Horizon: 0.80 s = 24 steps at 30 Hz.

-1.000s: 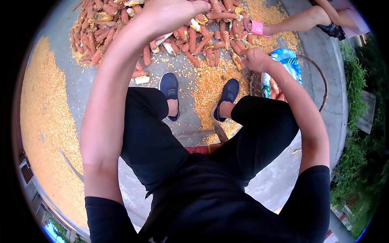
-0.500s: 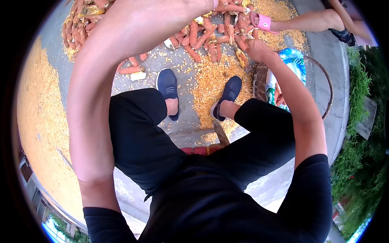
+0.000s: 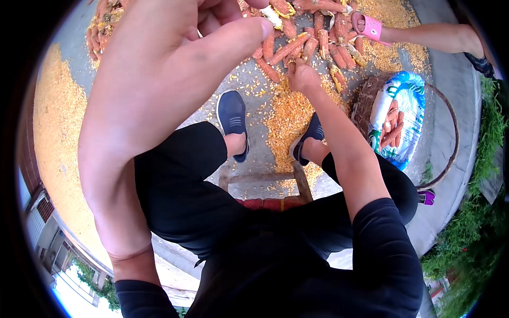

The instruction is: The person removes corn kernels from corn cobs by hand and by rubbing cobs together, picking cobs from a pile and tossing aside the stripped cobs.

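Note:
My left hand (image 3: pixel 207 45) looms large at the upper left, close to the camera. Its thumb stretches to the right, apart from the loosely curled fingers, which the top edge partly cuts off. I see nothing held in it. Lower and farther off, my right hand (image 3: pixel 306 78) reaches down to the near edge of a pile of reddish corn cobs (image 3: pixel 289 49). Its fingertips are closed at a corn cob (image 3: pixel 309 49), and the grip is partly hidden. Loose yellow kernels (image 3: pixel 286 114) lie under that hand and between my shoes.
A wicker basket (image 3: pixel 364 103) with a blue-and-white liner (image 3: pixel 416 114) stands at my right, several bare cobs (image 3: pixel 392 124) inside. Another person's foot in a pink sandal (image 3: pixel 369 26) rests beside the pile. Kernels (image 3: pixel 61 143) spread along the left. A wooden stool (image 3: pixel 260 177) is beneath me.
My view has shifted, showing more of the basket. My right hand has moved left along the pile's edge. My left hand has come lower, so its thumb and curled fingers now show.

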Each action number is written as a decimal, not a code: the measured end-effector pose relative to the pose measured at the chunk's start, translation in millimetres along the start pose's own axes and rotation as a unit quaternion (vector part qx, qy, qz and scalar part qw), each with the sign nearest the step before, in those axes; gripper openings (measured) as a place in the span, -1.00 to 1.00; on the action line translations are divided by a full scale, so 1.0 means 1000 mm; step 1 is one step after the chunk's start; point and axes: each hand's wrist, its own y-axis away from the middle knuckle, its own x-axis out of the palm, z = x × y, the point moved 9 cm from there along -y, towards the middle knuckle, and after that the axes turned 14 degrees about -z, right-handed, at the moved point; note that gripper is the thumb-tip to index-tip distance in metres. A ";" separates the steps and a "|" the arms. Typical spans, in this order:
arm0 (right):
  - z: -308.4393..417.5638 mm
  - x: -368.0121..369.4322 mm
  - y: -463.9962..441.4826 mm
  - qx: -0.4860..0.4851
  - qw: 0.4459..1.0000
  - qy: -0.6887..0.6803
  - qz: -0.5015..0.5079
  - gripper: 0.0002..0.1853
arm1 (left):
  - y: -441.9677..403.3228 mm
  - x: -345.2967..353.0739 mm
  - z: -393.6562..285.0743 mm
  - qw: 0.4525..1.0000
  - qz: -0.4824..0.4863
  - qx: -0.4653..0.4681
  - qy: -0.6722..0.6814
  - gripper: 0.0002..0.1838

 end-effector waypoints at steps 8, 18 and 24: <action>-0.012 0.015 0.070 0.053 0.996 -0.041 0.055 -0.51 | 0.017 0.002 -0.030 0.983 -0.062 0.143 -0.101 -0.89; -0.022 0.006 0.138 0.108 0.994 -0.021 0.021 -0.52 | 0.029 -0.007 -0.020 0.990 -0.032 0.134 -0.032 -0.82; -0.024 0.002 0.132 0.093 0.994 -0.016 0.049 -0.47 | 0.032 -0.021 -0.013 0.991 -0.058 0.118 0.008 -0.83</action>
